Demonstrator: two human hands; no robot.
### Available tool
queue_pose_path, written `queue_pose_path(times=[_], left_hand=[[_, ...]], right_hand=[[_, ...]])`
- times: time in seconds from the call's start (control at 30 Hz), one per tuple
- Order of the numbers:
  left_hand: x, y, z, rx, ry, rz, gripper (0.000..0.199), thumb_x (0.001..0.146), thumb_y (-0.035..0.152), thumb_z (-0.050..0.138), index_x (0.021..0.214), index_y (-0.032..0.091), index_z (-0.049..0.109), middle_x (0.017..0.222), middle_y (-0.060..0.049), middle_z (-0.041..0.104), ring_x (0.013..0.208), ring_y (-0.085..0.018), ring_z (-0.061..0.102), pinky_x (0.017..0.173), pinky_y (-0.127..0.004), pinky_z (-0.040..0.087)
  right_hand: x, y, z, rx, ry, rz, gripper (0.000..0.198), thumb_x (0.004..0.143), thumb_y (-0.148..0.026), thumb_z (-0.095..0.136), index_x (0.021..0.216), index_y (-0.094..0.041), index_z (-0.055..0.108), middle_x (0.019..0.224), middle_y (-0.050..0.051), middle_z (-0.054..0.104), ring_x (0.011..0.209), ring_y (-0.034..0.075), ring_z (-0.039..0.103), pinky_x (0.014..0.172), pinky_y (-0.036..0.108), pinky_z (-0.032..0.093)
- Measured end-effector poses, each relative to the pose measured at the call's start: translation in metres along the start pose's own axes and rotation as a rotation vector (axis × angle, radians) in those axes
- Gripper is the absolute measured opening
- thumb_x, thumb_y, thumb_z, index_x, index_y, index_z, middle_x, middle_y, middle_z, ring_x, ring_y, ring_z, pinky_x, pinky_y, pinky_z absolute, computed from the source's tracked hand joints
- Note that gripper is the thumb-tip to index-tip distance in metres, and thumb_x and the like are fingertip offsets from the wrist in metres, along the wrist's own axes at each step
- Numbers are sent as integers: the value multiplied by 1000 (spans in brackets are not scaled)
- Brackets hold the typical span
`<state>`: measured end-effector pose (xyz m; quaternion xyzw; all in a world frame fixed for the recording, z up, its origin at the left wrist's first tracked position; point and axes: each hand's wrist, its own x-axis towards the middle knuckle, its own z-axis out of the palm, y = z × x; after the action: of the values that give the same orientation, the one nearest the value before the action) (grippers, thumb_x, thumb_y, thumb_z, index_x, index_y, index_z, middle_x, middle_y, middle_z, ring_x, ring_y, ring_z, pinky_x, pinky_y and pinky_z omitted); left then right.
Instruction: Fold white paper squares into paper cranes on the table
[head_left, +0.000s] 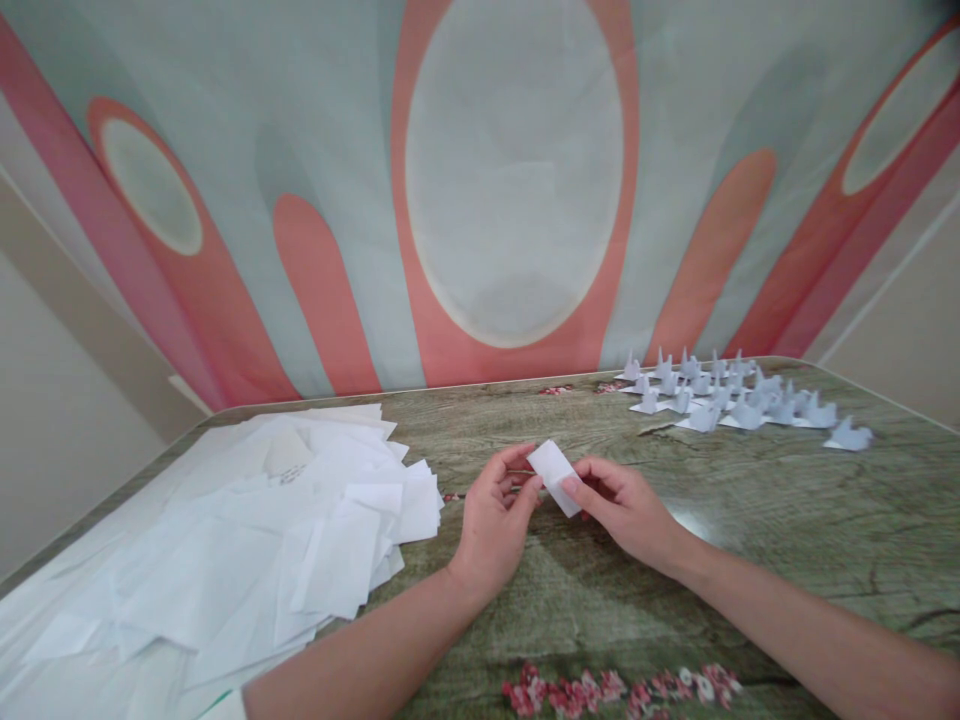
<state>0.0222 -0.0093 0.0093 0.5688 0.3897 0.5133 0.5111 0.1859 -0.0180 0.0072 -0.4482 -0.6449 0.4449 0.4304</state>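
Observation:
A small folded piece of white paper [553, 474] is held up between my two hands, over the middle of the table. My right hand [621, 503] pinches its lower right part, thumb on the near face and fingers behind. At the paper's left edge, my left hand [499, 515] has its thumb and fingertips drawn together around the side; the fingers behind are partly hidden. The paper is tilted and looks like a narrow rectangle with a crease across it.
A wide, loose pile of white paper sheets [217, 560] covers the table's left side. Several folded white paper birds [746, 412] stand in rows at the back right. The wood-patterned table [885, 520] meets a patterned backdrop [517, 365]; pink flower prints [570, 692] mark its front.

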Motion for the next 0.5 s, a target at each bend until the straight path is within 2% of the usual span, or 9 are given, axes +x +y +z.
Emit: queue_pose_path(times=[0.13, 0.23, 0.5], left_hand=[[0, -3, 0, 0, 32, 38, 23, 78, 19, 58, 99, 19, 49, 92, -4, 59, 82, -15, 59, 68, -25, 50], [0, -4, 0, 4, 28, 35, 22, 78, 20, 57, 99, 19, 49, 92, -4, 60, 80, -15, 60, 68, -26, 51], [-1, 3, -1, 34, -36, 46, 20, 80, 21, 55, 101, 18, 57, 96, -6, 64, 88, -17, 60, 79, -30, 50]], right_hand=[[1, -2, -1, -1, -16, -36, 27, 82, -41, 51, 71, -17, 60, 68, 0, 54, 60, 12, 48, 55, 23, 38], [2, -2, -2, -9, -11, -87, 28, 81, -40, 53, 68, -17, 62, 73, 1, 55, 67, 14, 50, 61, 24, 40], [3, -1, -2, -21, -15, -128, 22, 81, -36, 55, 79, -19, 68, 94, 6, 57, 88, 18, 53, 78, 30, 42]])
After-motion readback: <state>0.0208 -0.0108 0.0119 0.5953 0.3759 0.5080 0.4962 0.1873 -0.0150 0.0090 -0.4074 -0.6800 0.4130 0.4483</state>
